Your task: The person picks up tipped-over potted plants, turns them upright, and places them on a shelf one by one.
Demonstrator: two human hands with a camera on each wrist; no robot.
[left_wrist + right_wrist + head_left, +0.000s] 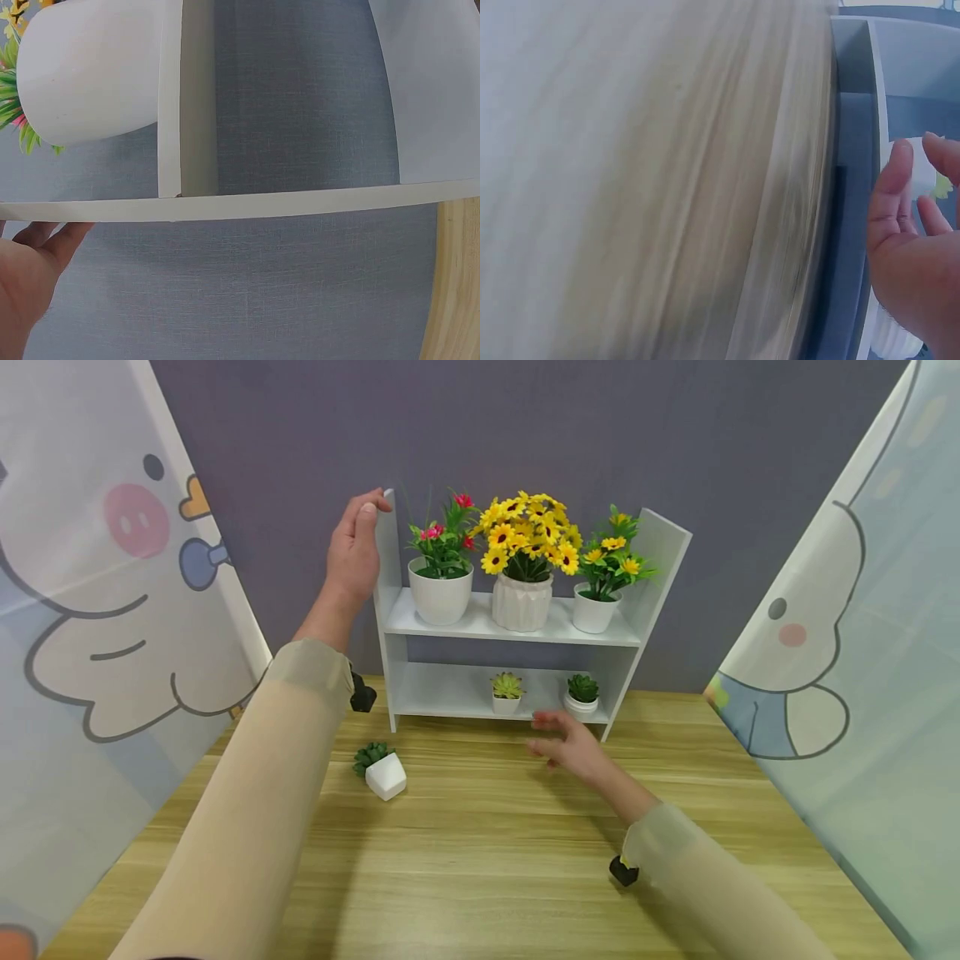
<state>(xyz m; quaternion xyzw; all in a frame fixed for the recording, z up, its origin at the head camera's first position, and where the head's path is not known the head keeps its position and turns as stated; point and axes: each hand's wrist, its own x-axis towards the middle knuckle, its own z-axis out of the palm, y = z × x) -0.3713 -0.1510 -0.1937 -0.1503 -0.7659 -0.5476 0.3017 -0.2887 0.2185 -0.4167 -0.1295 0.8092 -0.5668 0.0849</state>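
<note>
While left hand (352, 553) grips shelf (386, 602) side, right hand (564, 745) hovers open, empty.

Left hand (354, 547) grips the top of the shelf's (517, 625) left panel — right hand (567, 745) hovers open just before the lower board, near two succulents (507, 691). A third pot (384, 771) lies tipped on the table (480, 868).
</note>
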